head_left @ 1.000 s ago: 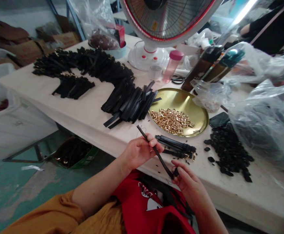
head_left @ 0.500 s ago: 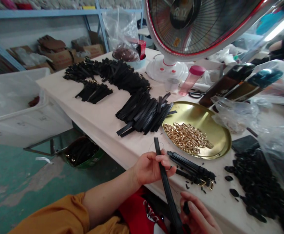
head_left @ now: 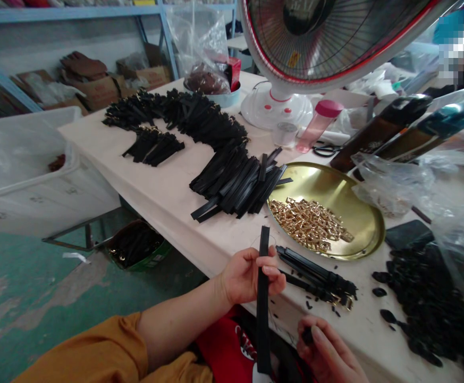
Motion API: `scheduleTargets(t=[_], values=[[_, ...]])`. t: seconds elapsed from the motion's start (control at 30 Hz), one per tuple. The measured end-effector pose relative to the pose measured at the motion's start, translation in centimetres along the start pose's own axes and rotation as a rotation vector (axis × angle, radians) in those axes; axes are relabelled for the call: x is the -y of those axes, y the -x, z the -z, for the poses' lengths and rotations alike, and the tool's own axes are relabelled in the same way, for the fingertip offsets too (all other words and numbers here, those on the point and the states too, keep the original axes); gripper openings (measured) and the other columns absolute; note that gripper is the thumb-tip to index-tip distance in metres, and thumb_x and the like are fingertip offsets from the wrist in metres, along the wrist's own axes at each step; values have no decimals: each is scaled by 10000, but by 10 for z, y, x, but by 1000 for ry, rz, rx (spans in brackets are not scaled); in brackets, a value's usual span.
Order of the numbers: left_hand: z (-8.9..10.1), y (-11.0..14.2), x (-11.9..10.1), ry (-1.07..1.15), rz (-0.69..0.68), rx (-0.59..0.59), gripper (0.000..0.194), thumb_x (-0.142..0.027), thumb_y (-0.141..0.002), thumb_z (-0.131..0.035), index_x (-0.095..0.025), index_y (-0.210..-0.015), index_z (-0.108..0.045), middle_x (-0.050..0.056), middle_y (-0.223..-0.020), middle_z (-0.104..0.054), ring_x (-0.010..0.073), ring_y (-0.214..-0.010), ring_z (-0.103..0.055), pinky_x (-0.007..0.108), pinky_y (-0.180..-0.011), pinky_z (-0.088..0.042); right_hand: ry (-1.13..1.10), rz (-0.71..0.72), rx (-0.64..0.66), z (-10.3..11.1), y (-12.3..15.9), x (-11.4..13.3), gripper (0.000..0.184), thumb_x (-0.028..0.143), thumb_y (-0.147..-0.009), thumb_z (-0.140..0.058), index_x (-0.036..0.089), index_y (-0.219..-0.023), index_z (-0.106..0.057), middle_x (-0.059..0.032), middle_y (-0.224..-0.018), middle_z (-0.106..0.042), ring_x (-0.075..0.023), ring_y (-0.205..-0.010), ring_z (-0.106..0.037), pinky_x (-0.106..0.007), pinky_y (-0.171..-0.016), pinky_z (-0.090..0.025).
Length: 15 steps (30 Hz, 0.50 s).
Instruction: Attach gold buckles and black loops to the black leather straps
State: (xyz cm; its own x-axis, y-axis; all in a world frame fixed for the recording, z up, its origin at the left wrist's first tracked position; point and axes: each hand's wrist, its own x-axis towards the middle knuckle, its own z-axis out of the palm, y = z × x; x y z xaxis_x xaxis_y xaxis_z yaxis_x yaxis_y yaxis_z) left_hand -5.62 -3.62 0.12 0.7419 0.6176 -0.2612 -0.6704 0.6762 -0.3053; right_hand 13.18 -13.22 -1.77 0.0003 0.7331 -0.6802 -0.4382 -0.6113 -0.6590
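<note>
A flat black strap (head_left: 263, 324) hangs almost upright from my left hand (head_left: 242, 276), gripped between thumb and fingers near its top end. Lower right, my right hand (head_left: 329, 348) is closed, thumb against fingers, on a small black piece (head_left: 307, 335); its exact kind is unclear. A fine thread loops close to the strap's upper end. Just beyond my hands, a bundle of black straps (head_left: 315, 271) with gold buckles lies on the table. Behind it, a gold tray (head_left: 361, 213) holds many small gold buckles (head_left: 311, 223).
Black strap piles (head_left: 235, 183) cover the table's middle and back. Small black pieces (head_left: 427, 303) are heaped at right beside plastic bags. A fan (head_left: 275, 109), a pink-lidded bottle (head_left: 319, 125) and scissors (head_left: 325, 150) stand or lie behind the tray. A white bin (head_left: 24, 170) is at left.
The strap's lower end has swung left, away from my right hand, and the strap now hangs straighter. My right hand still pinches the small black piece. The view has shifted slightly.
</note>
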Motion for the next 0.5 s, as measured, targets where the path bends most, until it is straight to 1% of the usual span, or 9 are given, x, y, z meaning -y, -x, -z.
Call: scheduleTargets(t=[0.13, 0.33, 0.5], values=[[0, -2, 1, -4, 14, -7, 134, -135, -723, -495, -101, -845, -537, -63, -515, -357, 79, -537, -435, 269, -756, -418, 17, -33, 47, 11, -6, -2, 233, 364, -589, -742, 226, -761, -667, -3, -691, -593, -94, -529, -515, -203, -501, -436], [3, -4, 2, 10, 19, -4, 135, -156, -744, -465, -103, -843, -538, -45, -548, -402, 97, -571, -476, 283, -758, -428, 1, -16, 1, 14, -6, -4, 239, 350, -590, -743, 222, -776, -664, 3, -704, -594, -97, -539, -521, -203, -511, -444], [8, -7, 0, -1, -10, -50, 155, -173, -760, -435, -108, -844, -549, -21, -604, -467, 117, -613, -526, 317, -780, -427, 9, -14, -23, 15, -7, -8, 247, 357, -592, -743, 226, -780, -651, 20, -692, -589, -89, -544, -517, -195, -518, -432]])
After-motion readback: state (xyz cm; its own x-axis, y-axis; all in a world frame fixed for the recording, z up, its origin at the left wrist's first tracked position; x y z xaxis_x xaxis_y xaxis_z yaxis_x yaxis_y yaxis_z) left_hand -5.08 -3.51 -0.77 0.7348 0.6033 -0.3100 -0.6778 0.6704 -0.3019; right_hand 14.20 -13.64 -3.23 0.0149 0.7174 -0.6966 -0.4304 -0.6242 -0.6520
